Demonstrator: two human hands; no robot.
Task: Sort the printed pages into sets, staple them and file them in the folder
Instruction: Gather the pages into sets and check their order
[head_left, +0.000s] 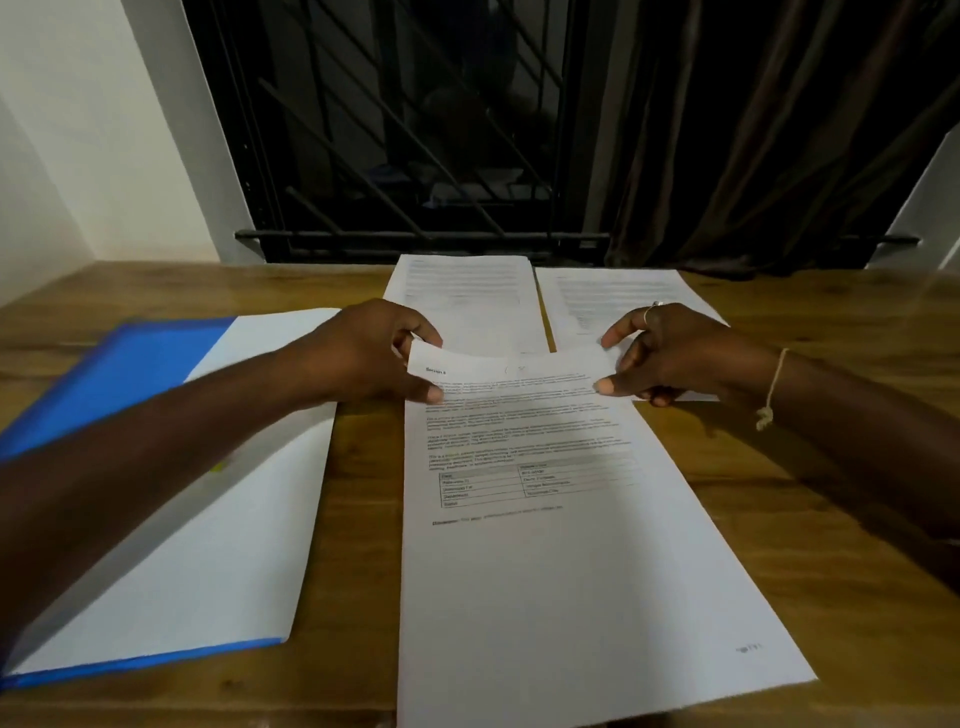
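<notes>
As fingers (427, 393) pinch pg (545, 561) — wood desk (358, 519), barred window (405, 130).

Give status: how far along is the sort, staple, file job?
Early. Done: a left pile and a right pile lie side by side at the far side. In hand: left hand and right hand pinch the near page by its raised top edge. Left: stapling, no stapler in view; filing, the folder lies open on the left, contents unclear.

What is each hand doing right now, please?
Left hand pinches the printed page at its far left corner.
Right hand pinches its far right corner.
</notes>
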